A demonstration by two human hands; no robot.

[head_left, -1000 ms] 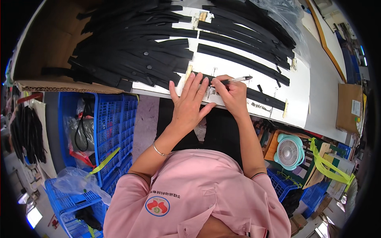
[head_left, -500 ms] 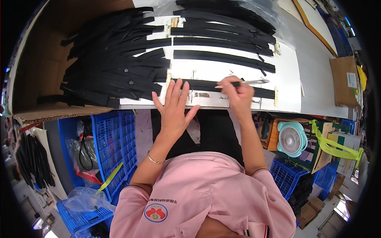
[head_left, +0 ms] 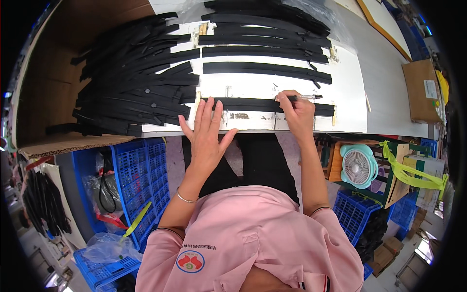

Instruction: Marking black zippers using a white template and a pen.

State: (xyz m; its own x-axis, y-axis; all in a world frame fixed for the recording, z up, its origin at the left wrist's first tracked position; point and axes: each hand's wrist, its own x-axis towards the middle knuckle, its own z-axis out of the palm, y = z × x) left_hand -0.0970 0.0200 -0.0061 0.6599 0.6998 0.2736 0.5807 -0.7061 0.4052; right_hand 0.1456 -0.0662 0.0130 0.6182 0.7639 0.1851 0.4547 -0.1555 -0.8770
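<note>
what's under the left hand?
The left hand lies flat on a black strip on the white board. The strip shows on both sides of the fingers; the part beneath them is covered.

Lighting: bright, even, diffuse, apparently from overhead; the white worktop (head_left: 350, 92) reads near full brightness with mild glare along its far side. Shadows: soft and short under the left hand (head_left: 208, 134) and right hand (head_left: 296, 113); deeper shade below the worktop edge. Focus: sharp at centre, softer toward the rim. Distortion: strong fisheye bowing (straight worktop edges curve), black vignette filling all corners. Black strips (head_left: 131, 87) lose surface detail, merging into one dark mass.
</note>
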